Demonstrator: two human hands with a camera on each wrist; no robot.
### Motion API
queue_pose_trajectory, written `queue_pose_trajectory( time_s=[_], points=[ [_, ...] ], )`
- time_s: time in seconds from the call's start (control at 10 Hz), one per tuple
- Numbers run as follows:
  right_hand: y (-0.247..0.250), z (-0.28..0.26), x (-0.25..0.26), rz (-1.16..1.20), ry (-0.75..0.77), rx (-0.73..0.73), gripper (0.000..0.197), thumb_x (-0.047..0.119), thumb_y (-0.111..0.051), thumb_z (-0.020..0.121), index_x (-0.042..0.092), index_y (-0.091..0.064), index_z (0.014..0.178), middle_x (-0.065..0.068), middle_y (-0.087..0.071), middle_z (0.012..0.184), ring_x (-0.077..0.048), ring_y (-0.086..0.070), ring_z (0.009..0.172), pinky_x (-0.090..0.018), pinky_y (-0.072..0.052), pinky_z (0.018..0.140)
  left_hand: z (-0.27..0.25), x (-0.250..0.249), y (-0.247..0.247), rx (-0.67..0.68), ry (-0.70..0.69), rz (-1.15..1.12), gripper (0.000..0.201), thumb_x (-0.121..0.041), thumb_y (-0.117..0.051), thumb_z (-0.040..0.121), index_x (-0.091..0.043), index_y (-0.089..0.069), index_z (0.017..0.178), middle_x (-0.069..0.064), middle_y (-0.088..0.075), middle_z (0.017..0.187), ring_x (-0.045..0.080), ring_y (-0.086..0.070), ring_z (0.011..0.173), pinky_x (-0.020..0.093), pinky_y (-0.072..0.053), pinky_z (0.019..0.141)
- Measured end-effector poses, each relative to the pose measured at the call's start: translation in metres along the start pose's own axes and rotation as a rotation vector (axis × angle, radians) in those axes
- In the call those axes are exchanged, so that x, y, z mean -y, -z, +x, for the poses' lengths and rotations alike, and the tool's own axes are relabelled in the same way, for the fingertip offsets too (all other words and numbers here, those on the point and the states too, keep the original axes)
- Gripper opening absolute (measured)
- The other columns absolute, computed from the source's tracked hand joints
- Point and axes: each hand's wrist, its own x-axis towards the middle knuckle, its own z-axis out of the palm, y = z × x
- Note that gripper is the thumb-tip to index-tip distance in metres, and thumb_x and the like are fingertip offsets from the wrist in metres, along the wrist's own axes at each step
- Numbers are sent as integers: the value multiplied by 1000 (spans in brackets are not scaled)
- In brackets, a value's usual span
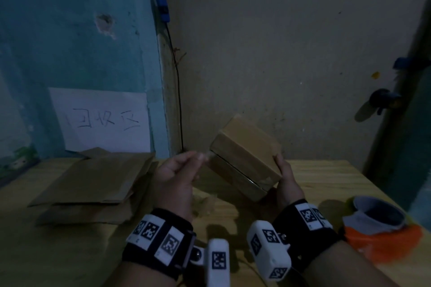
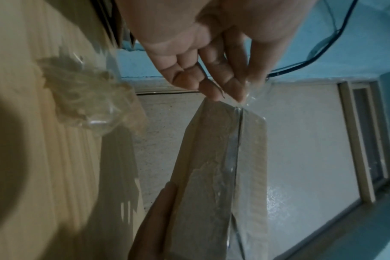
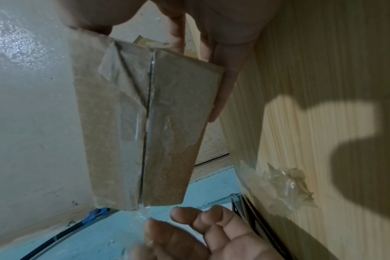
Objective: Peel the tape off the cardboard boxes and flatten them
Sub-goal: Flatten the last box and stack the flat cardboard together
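Note:
A small brown cardboard box (image 1: pixel 245 156) is held tilted above the wooden table (image 1: pixel 326 182), its taped seam facing me. My right hand (image 1: pixel 283 171) grips the box's right end, fingers behind it and thumb in front. My left hand (image 1: pixel 203 157) pinches the end of a clear tape strip (image 2: pixel 254 93) at the box's left corner. In the left wrist view the left fingertips (image 2: pixel 238 95) touch that corner, with the tape still stuck along the seam (image 2: pixel 234 158). The right wrist view shows the box (image 3: pixel 172 123) with wrinkled tape over the seam.
A pile of flattened cardboard (image 1: pixel 93 182) lies on the table's left side, below a white paper sign (image 1: pixel 100 119) on the blue wall. A crumpled wad of peeled tape (image 1: pixel 205 202) sits under my hands. An orange and white object (image 1: pixel 377 223) is at the right edge.

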Motion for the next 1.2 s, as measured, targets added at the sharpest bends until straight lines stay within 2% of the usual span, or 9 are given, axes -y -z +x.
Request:
queue_pose_trajectory(
  time_s=[0.1, 0.2, 0.3, 0.5, 0.6, 0.7, 0.8, 1.0, 1.2],
  points=[
    [0, -5, 4, 22, -6, 25, 66, 63, -72, 75, 9, -68, 113, -24, -75, 101, -43, -68, 94, -51, -59, 64, 5, 1, 2, 9, 120, -131, 73, -29, -93, 55, -25, -62, 120, 6, -76, 114, 28, -68, 108, 42, -47, 81],
    [0, -6, 5, 8, -17, 35, 73, 65, -75, 68, 10, -69, 116, -25, -76, 103, -43, -70, 94, -54, -60, 62, 2, -6, 1, -13, 246, -342, 64, -45, -82, 66, -19, -66, 123, 11, -71, 123, 32, -64, 115, 46, -49, 91],
    [2, -6, 4, -53, -46, 29, 85, 67, -82, 53, 13, -69, 117, -26, -75, 106, -49, -68, 101, -65, -55, 83, 4, -9, 3, -33, 381, -478, 64, -67, -68, 79, -22, -71, 124, 15, -69, 131, 40, -63, 120, 62, -43, 107],
    [-2, -9, 6, -193, 0, -22, 91, 70, -80, 45, 14, -72, 115, -22, -77, 99, -45, -71, 97, -59, -57, 84, -4, -12, -1, 94, 562, -474, 90, -67, -83, 64, -22, -60, 138, 24, -67, 132, 48, -67, 114, 71, -51, 95],
    [-4, -15, 9, -184, 15, -45, 78, 71, -75, 63, 12, -70, 114, -22, -77, 100, -45, -69, 98, -60, -54, 89, -10, -19, -2, 134, 587, -367, 69, -53, -86, 63, -17, -65, 118, 25, -78, 107, 46, -71, 104, 66, -52, 99],
    [-5, -22, 12, -189, 55, -71, 63, 72, -66, 76, 12, -71, 98, -22, -76, 94, -43, -68, 94, -55, -55, 78, -14, -23, -7, 175, 596, -325, 39, -41, -79, 75, -17, -65, 102, 16, -80, 85, 39, -71, 100, 61, -50, 104],
    [-9, -28, 16, -220, 102, -63, 58, 74, -51, 86, 20, -69, 96, -18, -73, 93, -38, -67, 91, -51, -54, 76, -13, -20, -8, 189, 633, -276, 32, -30, -80, 79, -12, -68, 103, 17, -80, 87, 37, -70, 101, 56, -52, 102],
    [-9, -18, 12, -226, 133, -104, 53, 66, -54, 90, 17, -62, 108, -8, -62, 105, -28, -57, 93, -48, -41, 89, -2, -9, -6, 119, 490, -479, 50, -37, -79, 81, -13, -68, 124, 19, -76, 118, 34, -74, 107, 53, -54, 100],
    [-9, -21, -4, -301, -148, 197, 38, 52, -66, 88, 14, -58, 84, 0, -48, 64, -17, -42, 53, -26, -30, 40, -6, -12, -11, 89, 390, -454, 36, -43, -69, 88, -16, -68, 111, 19, -71, 129, 28, -71, 110, 48, -52, 101]
  ],
)
